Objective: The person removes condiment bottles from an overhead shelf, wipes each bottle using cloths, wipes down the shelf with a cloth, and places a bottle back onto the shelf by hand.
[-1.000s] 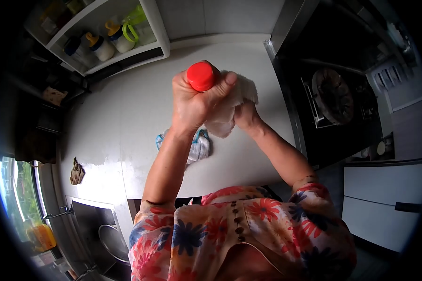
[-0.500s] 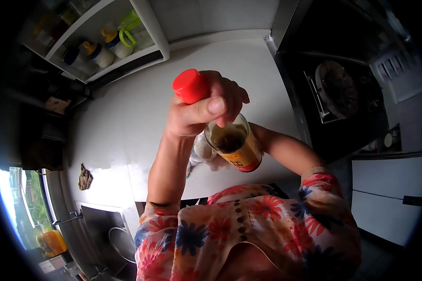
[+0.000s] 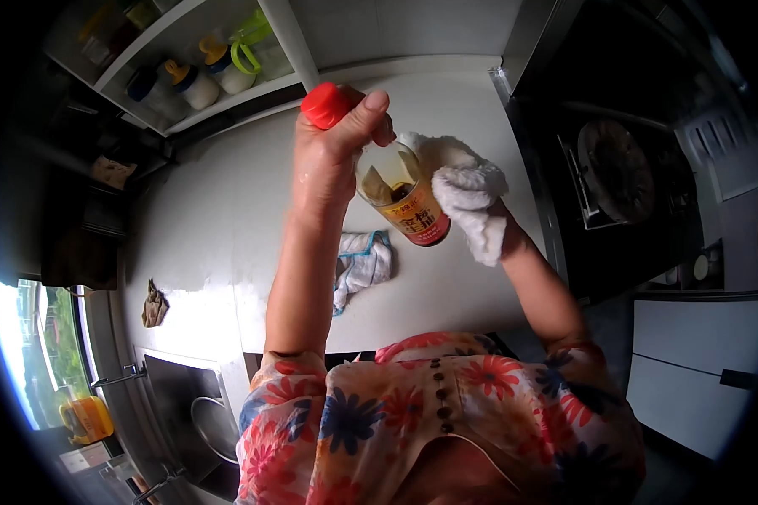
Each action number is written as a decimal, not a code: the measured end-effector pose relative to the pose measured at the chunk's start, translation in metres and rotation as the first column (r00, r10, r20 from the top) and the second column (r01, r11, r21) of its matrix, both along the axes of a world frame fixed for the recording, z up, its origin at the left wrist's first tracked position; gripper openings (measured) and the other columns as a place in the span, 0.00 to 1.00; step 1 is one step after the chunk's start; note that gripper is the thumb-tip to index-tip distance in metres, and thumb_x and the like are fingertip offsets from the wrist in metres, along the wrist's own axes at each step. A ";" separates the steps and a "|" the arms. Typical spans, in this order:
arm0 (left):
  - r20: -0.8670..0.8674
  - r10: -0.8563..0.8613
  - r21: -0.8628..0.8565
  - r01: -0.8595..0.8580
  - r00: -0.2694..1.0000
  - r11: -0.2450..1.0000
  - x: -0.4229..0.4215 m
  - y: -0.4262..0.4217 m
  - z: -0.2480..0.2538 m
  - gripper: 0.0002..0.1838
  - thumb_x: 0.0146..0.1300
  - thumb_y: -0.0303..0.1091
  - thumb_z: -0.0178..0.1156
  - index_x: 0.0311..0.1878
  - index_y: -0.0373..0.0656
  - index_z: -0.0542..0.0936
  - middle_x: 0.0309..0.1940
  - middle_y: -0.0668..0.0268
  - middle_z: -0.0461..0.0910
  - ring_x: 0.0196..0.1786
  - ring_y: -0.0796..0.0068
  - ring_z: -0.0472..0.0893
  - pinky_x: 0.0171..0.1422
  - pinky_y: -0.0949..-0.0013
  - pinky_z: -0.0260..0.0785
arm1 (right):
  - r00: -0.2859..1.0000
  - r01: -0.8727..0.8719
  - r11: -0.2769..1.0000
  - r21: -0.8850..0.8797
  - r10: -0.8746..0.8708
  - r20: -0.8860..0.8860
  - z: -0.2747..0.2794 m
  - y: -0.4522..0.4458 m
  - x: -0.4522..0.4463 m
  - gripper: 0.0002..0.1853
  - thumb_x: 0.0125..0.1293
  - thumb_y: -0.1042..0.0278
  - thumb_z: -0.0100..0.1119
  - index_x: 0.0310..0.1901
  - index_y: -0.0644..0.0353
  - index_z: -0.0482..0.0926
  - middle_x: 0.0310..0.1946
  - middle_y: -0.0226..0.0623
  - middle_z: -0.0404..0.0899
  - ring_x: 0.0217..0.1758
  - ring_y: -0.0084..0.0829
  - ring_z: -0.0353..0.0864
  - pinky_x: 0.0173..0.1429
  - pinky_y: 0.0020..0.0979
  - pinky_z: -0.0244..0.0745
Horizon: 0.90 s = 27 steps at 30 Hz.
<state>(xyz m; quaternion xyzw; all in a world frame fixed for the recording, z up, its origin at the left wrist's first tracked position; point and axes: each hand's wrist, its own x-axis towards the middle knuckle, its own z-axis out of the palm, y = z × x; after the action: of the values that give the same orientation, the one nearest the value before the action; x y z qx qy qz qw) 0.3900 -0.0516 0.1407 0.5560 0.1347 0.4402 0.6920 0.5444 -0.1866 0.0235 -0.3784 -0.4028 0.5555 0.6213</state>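
My left hand (image 3: 354, 135) is wrapped round the neck of a soy sauce bottle (image 3: 414, 215). The bottle is glass with a red cap (image 3: 325, 105), a yellow and red label, and dark liquid low inside. It tilts over the counter, cap toward the upper left. On its right side, a fluffy white cloth (image 3: 472, 189) covers my right hand (image 3: 499, 217), whose fingers are mostly hidden in it. The cloth is close beside the bottle; whether it touches the glass is unclear. Below the bottle, a white cloth with blue edging (image 3: 366, 261) lies crumpled on the counter.
The pale counter (image 3: 227, 210) runs to a dark stove (image 3: 615, 172) at right. A shelf (image 3: 288, 38) with jars stands at upper left. A brown rag (image 3: 154, 305) lies near the sink (image 3: 181, 370), which holds a round metal lid or pan (image 3: 215, 427).
The bottle has turned, showing more of its label, and my left hand has shifted up and left. My right hand with the fluffy cloth has come from behind the bottle to its right side.
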 end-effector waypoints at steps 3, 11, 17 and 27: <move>-0.034 0.085 -0.046 -0.087 0.996 0.995 0.007 -0.010 -0.002 0.12 0.56 0.35 0.67 0.26 0.39 0.75 0.19 0.64 0.74 0.25 0.72 0.76 0.35 0.70 0.66 | 0.772 0.249 0.942 0.227 -0.334 0.541 0.063 0.012 -0.042 0.37 0.55 0.66 0.69 0.63 0.64 0.62 0.58 0.42 0.68 0.61 0.37 0.69 0.64 0.32 0.65; -0.131 0.016 -0.059 -0.024 0.991 0.998 -0.008 0.000 -0.003 0.12 0.55 0.36 0.68 0.25 0.42 0.74 0.18 0.66 0.75 0.24 0.74 0.75 0.32 0.74 0.64 | 0.981 -0.083 0.965 0.248 0.036 0.188 0.033 0.020 -0.017 0.35 0.57 0.63 0.68 0.63 0.62 0.63 0.59 0.36 0.69 0.61 0.30 0.69 0.65 0.31 0.65; -0.193 0.036 -0.031 -0.043 0.980 0.999 -0.007 -0.008 0.002 0.13 0.53 0.36 0.69 0.25 0.43 0.74 0.18 0.66 0.75 0.24 0.75 0.74 0.34 0.73 0.64 | 0.935 0.032 0.976 0.217 -0.106 0.339 0.052 0.016 -0.041 0.44 0.48 0.67 0.75 0.64 0.65 0.59 0.54 0.37 0.70 0.55 0.28 0.71 0.60 0.29 0.70; -0.177 -0.034 -0.083 0.019 0.984 0.996 -0.008 -0.005 -0.002 0.12 0.53 0.36 0.70 0.25 0.43 0.75 0.18 0.67 0.76 0.24 0.76 0.74 0.36 0.72 0.65 | 0.972 -0.078 0.989 0.127 0.048 0.229 0.033 0.008 -0.025 0.43 0.55 0.74 0.67 0.68 0.63 0.50 0.62 0.39 0.64 0.65 0.32 0.65 0.68 0.33 0.64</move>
<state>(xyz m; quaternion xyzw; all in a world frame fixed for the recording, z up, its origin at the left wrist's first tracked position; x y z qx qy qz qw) 0.3817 -0.0569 0.1382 0.5666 0.2063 0.3736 0.7049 0.5194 -0.1784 0.0564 -0.3830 -0.5192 0.4999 0.5778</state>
